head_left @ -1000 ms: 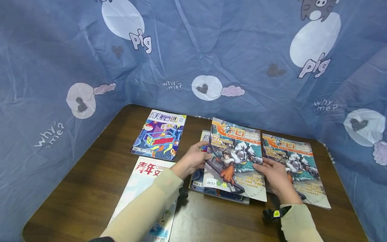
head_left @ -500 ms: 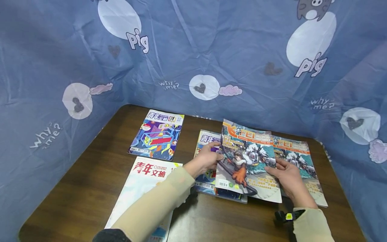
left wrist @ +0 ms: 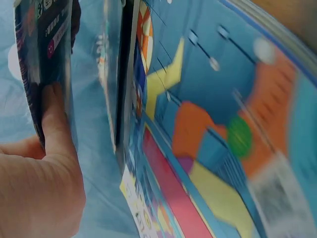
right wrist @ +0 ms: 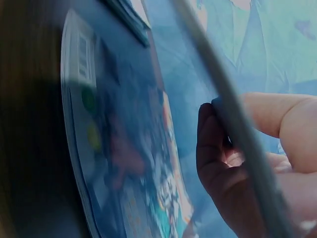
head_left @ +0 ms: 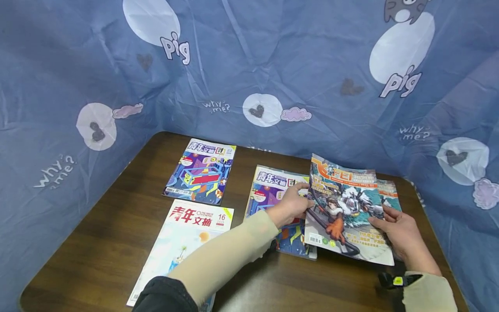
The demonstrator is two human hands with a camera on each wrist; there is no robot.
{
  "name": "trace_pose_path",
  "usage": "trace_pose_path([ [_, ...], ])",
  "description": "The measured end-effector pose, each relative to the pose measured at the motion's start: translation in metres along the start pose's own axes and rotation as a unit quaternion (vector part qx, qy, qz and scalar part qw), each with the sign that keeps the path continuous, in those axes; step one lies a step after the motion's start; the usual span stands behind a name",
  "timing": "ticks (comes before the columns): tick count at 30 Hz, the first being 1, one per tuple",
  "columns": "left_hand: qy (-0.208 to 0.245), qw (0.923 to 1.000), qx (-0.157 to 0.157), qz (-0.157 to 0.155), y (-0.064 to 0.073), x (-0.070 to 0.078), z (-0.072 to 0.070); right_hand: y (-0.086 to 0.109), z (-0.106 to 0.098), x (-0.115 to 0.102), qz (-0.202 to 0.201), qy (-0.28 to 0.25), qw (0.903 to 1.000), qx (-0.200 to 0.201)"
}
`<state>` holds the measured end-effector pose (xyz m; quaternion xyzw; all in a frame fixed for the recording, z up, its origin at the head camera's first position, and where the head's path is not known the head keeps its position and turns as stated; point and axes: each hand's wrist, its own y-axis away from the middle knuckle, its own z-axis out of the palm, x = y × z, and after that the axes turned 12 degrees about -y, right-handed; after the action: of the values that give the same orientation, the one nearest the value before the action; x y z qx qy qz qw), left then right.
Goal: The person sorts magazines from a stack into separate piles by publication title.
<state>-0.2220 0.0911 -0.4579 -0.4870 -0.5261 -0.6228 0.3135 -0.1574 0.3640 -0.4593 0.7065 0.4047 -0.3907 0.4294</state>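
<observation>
Both hands hold one magazine with an orange title and a figure in a red-orange glove on its cover. My left hand pinches its left edge; my right hand grips its right edge. In the left wrist view the left thumb lies along the magazine's dark back. Behind the held magazine, a matching magazine lies on the table, mostly covered in the head view; the right wrist view shows its cover. A purple magazine lies left of them, partly hidden by the left hand and the held magazine.
On the left of the brown table lie another purple magazine and, nearer, a white magazine with red lettering, partly under the left sleeve. A blue printed cloth hangs along the table's back and sides.
Both hands have carried the held magazine to the right, from above the purple magazine to over the matching one. More of the purple cover now shows.
</observation>
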Motion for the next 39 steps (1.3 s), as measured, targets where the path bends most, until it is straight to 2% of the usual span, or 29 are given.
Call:
trace_pose_path([
  [6, -0.042, 0.9988, 0.023, -0.004, -0.005, 0.003, 0.025, -0.006, -0.016, 0.006, 0.005, 0.012, 0.9989, 0.046],
  [10, -0.048, 0.9987, 0.019, -0.005, -0.007, 0.004, 0.036, -0.01, -0.026, 0.009, 0.012, 0.02, 0.9981, 0.058],
  [19, -0.045, 0.9988, 0.018, 0.004, -0.012, 0.009, 0.054, -0.016, -0.044, 0.011, 0.008, 0.014, 0.998, 0.062],
  [27, -0.055, 0.9978, 0.038, 0.0, -0.019, 0.009, 0.075, -0.021, -0.058, 0.018, 0.023, 0.004, 0.996, 0.086],
  [33, -0.083, 0.9952, 0.051, -0.009, -0.026, 0.012, 0.085, -0.03, -0.064, 0.023, 0.024, 0.025, 0.9951, 0.093],
  [39, -0.118, 0.9923, 0.035, -0.014, -0.029, 0.018, 0.09, -0.037, -0.07, 0.028, 0.031, 0.033, 0.9947, 0.092],
])
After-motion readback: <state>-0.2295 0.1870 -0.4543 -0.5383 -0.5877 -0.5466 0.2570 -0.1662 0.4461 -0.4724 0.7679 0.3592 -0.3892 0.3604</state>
